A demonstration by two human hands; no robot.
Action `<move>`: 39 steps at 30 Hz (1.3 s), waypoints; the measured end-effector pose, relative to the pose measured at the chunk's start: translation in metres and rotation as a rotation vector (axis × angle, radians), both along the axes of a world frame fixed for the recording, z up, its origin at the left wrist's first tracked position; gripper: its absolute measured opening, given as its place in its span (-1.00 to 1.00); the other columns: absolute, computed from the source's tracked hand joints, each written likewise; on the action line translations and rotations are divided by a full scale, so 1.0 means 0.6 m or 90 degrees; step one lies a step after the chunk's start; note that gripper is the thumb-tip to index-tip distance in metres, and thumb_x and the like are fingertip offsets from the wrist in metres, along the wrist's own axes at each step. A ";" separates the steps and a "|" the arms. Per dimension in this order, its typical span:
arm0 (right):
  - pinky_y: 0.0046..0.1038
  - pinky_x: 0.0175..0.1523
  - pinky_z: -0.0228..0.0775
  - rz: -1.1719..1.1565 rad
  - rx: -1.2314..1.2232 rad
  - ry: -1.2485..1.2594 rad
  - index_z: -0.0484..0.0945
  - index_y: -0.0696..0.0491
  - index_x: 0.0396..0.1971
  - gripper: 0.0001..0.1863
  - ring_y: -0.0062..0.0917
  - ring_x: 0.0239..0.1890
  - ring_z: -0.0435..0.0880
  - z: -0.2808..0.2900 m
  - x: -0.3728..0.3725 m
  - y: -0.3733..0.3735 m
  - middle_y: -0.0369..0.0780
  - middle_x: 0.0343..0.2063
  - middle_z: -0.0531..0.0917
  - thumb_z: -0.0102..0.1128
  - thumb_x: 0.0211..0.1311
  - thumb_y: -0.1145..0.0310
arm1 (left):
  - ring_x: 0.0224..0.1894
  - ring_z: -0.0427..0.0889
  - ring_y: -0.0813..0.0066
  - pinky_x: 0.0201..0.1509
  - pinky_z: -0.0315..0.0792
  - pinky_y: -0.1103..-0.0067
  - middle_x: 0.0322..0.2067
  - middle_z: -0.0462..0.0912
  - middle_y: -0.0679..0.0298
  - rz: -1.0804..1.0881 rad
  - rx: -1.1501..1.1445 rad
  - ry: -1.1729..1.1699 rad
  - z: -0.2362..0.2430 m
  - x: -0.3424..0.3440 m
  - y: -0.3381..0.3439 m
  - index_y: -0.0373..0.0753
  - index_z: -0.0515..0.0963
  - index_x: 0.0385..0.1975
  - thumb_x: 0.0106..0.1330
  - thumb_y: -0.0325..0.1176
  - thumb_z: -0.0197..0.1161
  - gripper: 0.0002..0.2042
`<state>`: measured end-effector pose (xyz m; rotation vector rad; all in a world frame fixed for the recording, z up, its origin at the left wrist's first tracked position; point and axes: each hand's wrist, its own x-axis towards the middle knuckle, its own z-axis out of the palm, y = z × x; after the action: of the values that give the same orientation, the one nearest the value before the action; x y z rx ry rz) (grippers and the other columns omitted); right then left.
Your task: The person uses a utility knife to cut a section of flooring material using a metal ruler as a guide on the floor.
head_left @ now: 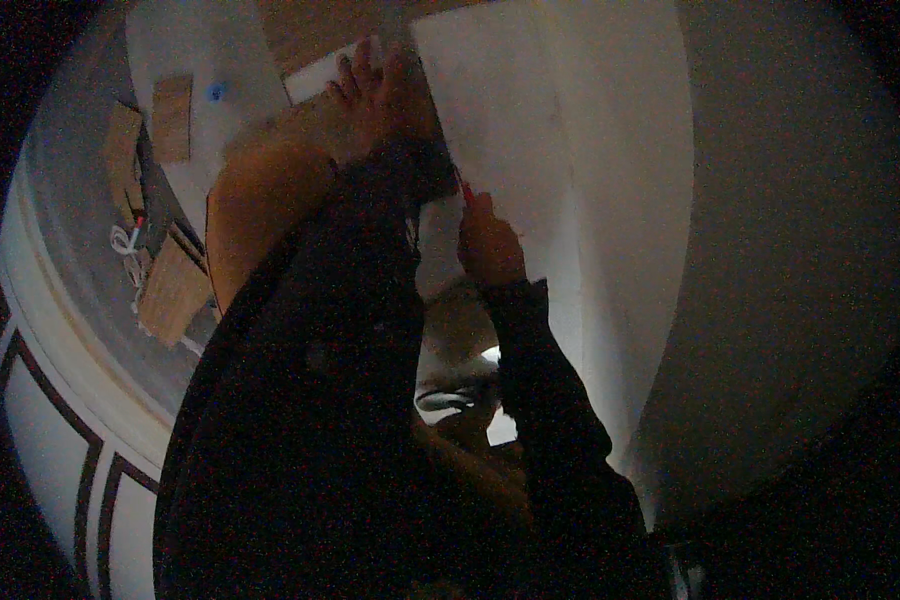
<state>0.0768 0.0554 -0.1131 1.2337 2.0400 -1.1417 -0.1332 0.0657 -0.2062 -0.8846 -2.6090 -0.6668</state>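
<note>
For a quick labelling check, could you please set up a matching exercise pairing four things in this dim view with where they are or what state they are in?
Things:
1. left hand
2. right hand
3. cardboard pieces
4. white panel

Descriptions:
A. lying on the grey surface at the far left
B. closed around a small red tool
C. fingers spread, pressed against the top edge of the panel
D. standing tall and pale in the upper middle

Pairs: 1-C, 2-B, 3-A, 4-D
</note>
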 end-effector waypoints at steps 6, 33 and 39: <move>0.16 -0.26 0.52 -0.044 0.000 -0.037 0.28 0.13 -0.02 -0.73 0.20 -0.35 0.70 -0.015 0.042 -0.049 0.20 -0.41 0.69 -0.09 0.55 0.22 | 0.45 0.25 -0.15 0.49 0.01 -0.17 0.39 0.35 0.17 -0.002 -0.082 -0.020 0.008 0.031 -0.029 0.12 0.54 0.17 0.27 -0.29 0.21 -0.58; 0.19 0.02 0.46 -0.062 0.073 0.061 0.31 0.18 0.00 -0.69 0.25 -0.10 0.66 0.004 -0.129 0.096 0.28 -0.19 0.67 -0.13 0.47 0.25 | 0.50 0.14 -0.18 0.49 -0.09 -0.23 0.42 0.30 0.13 -0.124 0.001 -0.041 0.020 0.045 -0.013 0.12 0.51 0.21 0.17 -0.12 0.30 -0.48; 0.19 -0.02 0.48 -0.094 0.066 0.022 0.31 0.15 0.00 -0.70 0.23 -0.14 0.68 0.037 -0.105 0.092 0.25 -0.25 0.68 -0.15 0.49 0.22 | 0.49 0.16 -0.19 0.48 -0.06 -0.23 0.44 0.27 0.13 -0.096 -0.076 -0.070 0.067 0.059 0.008 0.12 0.51 0.21 0.19 -0.21 0.27 -0.50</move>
<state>0.0136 0.1107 -0.0908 1.4456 2.0859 -1.1432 -0.0981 0.0705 -0.1661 -1.1208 -2.7236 -0.6196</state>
